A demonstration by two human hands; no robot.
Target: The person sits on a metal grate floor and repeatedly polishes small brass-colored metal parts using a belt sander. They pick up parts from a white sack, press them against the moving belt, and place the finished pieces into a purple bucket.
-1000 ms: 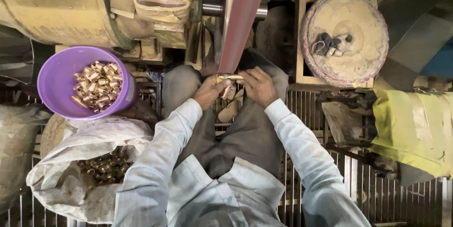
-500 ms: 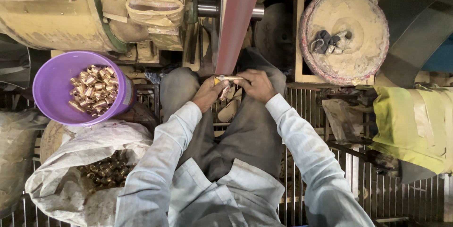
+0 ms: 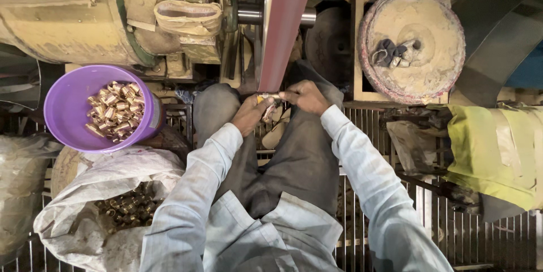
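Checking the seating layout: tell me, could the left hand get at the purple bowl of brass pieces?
Probably yes: the purple bowl sits open-topped on the left hand's side, nothing visibly between, though both hands now hold a small piece.

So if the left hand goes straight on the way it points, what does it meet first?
Probably the reddish sanding belt: the left hand points up and forward, holding a small brass piece at the belt's lower end. Depth is unclear.
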